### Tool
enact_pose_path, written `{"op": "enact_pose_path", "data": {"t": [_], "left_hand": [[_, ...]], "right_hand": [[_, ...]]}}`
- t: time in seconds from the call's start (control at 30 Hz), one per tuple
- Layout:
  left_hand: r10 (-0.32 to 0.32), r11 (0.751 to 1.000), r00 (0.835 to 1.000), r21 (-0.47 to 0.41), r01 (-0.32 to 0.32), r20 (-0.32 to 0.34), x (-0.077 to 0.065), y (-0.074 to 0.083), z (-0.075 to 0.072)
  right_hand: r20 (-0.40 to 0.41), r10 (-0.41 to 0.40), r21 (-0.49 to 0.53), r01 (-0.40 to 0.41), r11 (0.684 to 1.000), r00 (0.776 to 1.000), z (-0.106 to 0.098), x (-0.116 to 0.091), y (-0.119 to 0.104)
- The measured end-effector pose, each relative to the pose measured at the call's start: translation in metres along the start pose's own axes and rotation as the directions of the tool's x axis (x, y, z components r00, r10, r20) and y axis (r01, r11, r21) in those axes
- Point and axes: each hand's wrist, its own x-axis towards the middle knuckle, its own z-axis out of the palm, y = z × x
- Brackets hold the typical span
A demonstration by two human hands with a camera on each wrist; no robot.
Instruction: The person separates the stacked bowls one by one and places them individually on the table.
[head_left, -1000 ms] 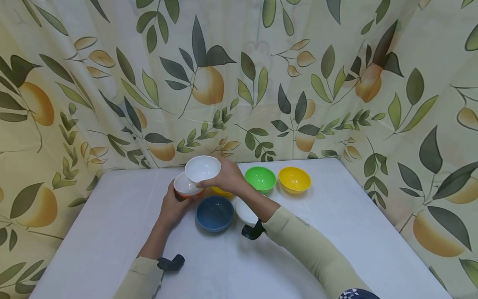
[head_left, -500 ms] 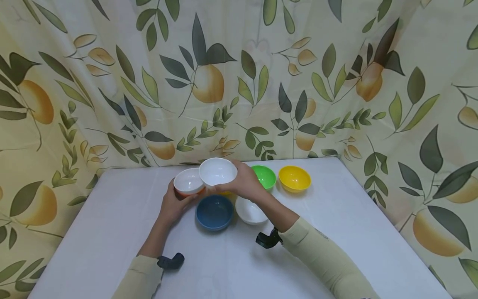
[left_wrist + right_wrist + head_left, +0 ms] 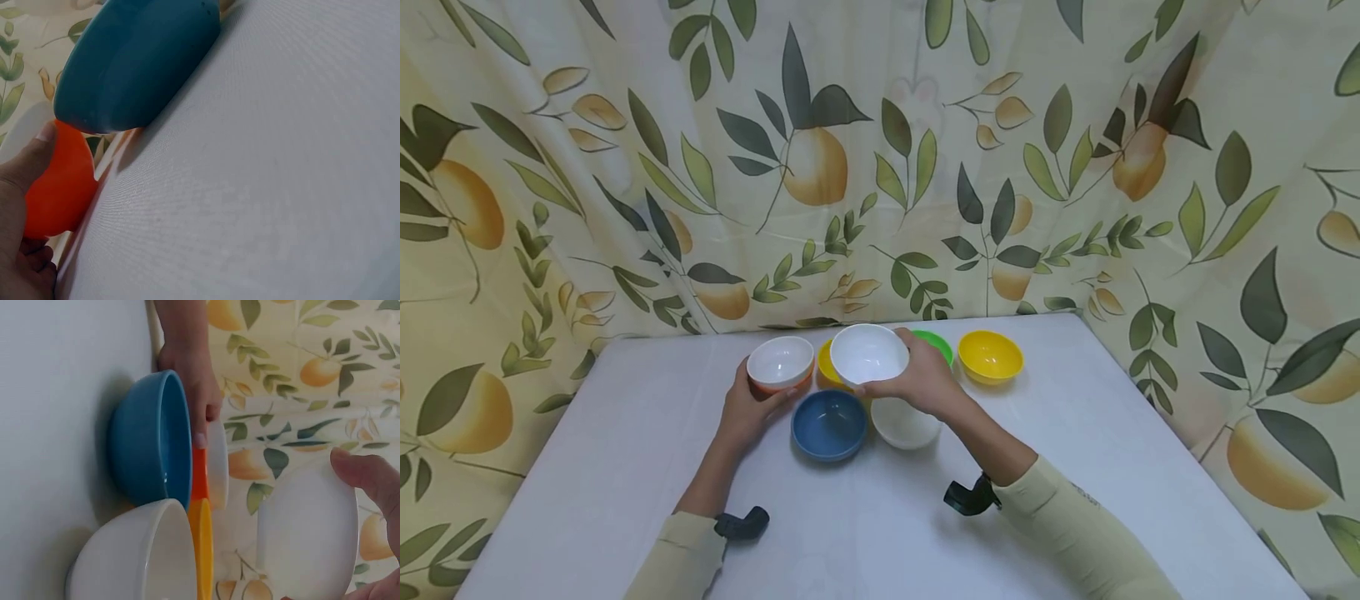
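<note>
At the left of the group, my left hand (image 3: pixel 747 417) grips an orange bowl (image 3: pixel 62 181), its thumb on the side and its fingers lower down. A white bowl (image 3: pixel 781 361) sits inside the orange one. My right hand (image 3: pixel 927 382) holds another white bowl (image 3: pixel 868 354) up by its side, thumb toward me. That raised bowl partly covers a yellow bowl (image 3: pixel 826 363) behind it in the head view. Close in front stand a blue bowl (image 3: pixel 829 427) and a third white bowl (image 3: pixel 906 425), both upright on the table.
Behind my right hand, a green bowl (image 3: pixel 938 344) is partly hidden. A second yellow bowl (image 3: pixel 990 357) stands to its right. The white-covered table (image 3: pixel 1075 417) meets a patterned curtain (image 3: pixel 880 167) at its back edge.
My right hand has moved right with its white bowl, away from the bowls at my left hand, and now overlaps the yellow and green ones. The left hand stays in place.
</note>
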Motion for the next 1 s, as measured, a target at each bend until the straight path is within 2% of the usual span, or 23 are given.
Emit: {"op": "enact_pose_path", "data": {"t": [0.33, 0.6, 1.0], "left_hand": [[0.001, 1.0, 1.0, -0.004, -0.001, 0.008, -0.001, -0.001, 0.0], [0.01, 1.0, 1.0, 0.004, -0.01, 0.007, -0.001, 0.0, -0.001], [0.006, 1.0, 1.0, -0.009, -0.006, 0.012, 0.0, -0.001, -0.001]], "right_hand": [[-0.032, 0.078, 0.026, -0.078, 0.997, 0.996, -0.02, -0.022, 0.017], [-0.069, 0.137, -0.029, -0.139, 0.99, 0.988, -0.038, -0.036, 0.035], [-0.132, 0.19, -0.054, -0.198, 0.979, 0.973, -0.051, -0.056, 0.059]]}}
